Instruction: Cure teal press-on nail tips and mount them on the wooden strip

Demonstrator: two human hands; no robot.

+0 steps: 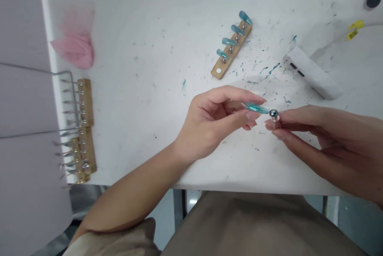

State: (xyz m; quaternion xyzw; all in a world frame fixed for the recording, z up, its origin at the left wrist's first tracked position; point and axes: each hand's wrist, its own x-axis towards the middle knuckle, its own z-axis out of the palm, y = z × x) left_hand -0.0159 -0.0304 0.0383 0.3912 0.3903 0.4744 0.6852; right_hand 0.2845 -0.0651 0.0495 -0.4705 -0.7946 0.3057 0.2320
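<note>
A shiny teal false nail [256, 108] is pinched between the thumb and fingers of my left hand [214, 122]. Its far end points right, close to a small stand with a round metallic top [273, 115]. That stand is gripped between the thumb and fingers of my right hand [320, 136]. I cannot tell whether nail and stand touch. Beyond my hands lies a wooden display strip [230, 58], slanting up to the right, with several teal nails on metal posts and one bare white spot at its near end.
Teal paint flecks [269, 69] mark the white table [134, 100]. A white device [312, 73] with a cable lies at right. Pink crumpled cloth or plastic [74, 50] sits at left, above wooden strips with nails on posts [86, 102]. A wire rack [73, 88] juts over them.
</note>
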